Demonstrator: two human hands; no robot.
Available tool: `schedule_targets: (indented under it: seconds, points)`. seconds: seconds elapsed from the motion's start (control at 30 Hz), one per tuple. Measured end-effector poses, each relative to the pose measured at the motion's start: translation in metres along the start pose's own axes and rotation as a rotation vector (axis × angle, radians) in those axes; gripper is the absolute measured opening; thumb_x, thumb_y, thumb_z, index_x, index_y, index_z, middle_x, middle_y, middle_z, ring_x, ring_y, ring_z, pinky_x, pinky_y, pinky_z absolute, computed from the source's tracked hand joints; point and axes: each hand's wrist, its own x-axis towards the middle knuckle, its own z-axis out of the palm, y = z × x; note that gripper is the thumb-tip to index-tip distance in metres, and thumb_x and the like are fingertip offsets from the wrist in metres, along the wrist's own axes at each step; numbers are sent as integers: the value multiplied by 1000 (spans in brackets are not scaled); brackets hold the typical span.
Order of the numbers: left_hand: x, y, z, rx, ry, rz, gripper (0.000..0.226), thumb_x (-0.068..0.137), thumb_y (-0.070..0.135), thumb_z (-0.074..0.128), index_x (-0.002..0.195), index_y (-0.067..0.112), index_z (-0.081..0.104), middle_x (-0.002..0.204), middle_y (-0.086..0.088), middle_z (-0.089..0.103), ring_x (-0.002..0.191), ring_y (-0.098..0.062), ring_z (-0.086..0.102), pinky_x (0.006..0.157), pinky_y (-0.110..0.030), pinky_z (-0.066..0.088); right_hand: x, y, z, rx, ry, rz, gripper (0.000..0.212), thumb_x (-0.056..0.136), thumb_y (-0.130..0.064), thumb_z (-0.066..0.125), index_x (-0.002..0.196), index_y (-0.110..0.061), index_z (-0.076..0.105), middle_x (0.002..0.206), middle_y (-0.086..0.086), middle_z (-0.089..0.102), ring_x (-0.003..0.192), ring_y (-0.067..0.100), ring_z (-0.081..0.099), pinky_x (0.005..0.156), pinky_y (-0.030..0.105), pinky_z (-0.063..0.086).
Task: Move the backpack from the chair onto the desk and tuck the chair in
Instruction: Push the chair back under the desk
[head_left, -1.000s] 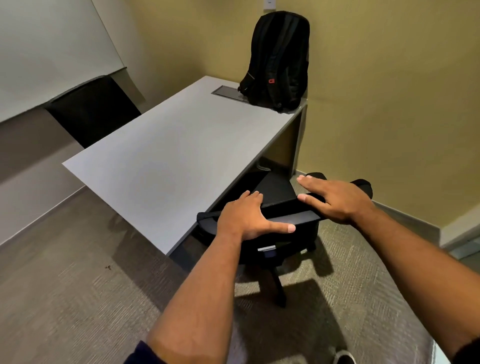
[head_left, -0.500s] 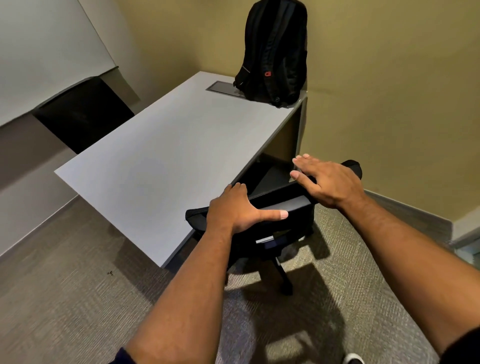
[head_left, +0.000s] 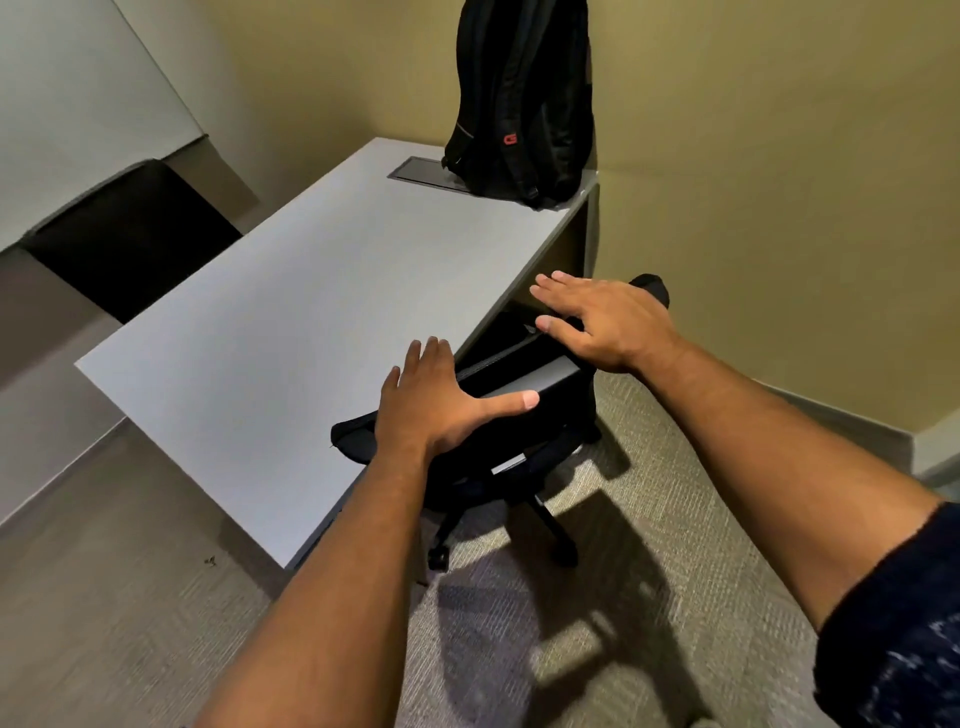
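Note:
A black backpack (head_left: 524, 98) with a small red logo stands upright at the far right corner of the grey desk (head_left: 291, 322), leaning on the yellow wall. The black office chair (head_left: 519, 441) is at the desk's right side, its seat mostly under the top and its backrest top against the desk edge. My left hand (head_left: 436, 400) lies flat on the backrest's left part, fingers spread, fingertips over the desk edge. My right hand (head_left: 602, 322) rests flat on the backrest's right end, fingers apart. Neither hand grips.
A grey cable hatch (head_left: 421, 169) sits in the desk beside the backpack. A second black chair (head_left: 130, 234) stands beyond the desk's left side, under a whiteboard (head_left: 67, 104). Yellow walls close off the right and back. Carpet floor (head_left: 597, 623) lies around the chair's wheeled base.
The chair has rolled further under the desk, with both hands moving forward on its backrest. The hands now lie flatter, fingers more spread.

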Motion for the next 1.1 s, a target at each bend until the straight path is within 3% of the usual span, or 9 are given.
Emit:
schedule_targets:
  seconds: [0.23, 0.77, 0.97, 1.1]
  points:
    - [32, 4, 5, 20, 31, -61, 152, 44, 114, 32, 163, 19, 19, 173, 0, 13, 159, -16, 5, 126, -48, 17, 43, 25, 4, 7, 2, -89, 62, 102, -57, 32, 160, -34, 29, 164, -10, 34, 151, 6, 29, 118, 38, 34]
    - [78, 37, 5, -27, 168, -89, 143, 50, 109, 41, 161, 22, 25, 170, 0, 23, 157, -19, 20, 125, -51, 24, 118, 73, 7, -29, -182, -179, 74, 95, -71, 22, 161, -35, 25, 167, -11, 26, 154, 7, 21, 125, 36, 21]
    - [88, 44, 5, -10, 211, -149, 152, 47, 113, 26, 163, 14, 17, 172, -6, 15, 159, -19, 4, 127, -51, -4, 127, 68, 6, -108, -203, -129, 82, 94, -73, 10, 163, -31, 19, 169, -11, 16, 156, 5, 9, 127, 36, 11]
    - [97, 48, -3, -15, 121, -247, 164, 41, 114, 21, 163, 8, -2, 172, -13, -5, 158, -26, -13, 123, -57, -14, 136, 57, 4, -138, -253, -172, 78, 95, -69, 6, 163, -31, 14, 170, -12, 9, 156, 3, 3, 127, 36, 7]
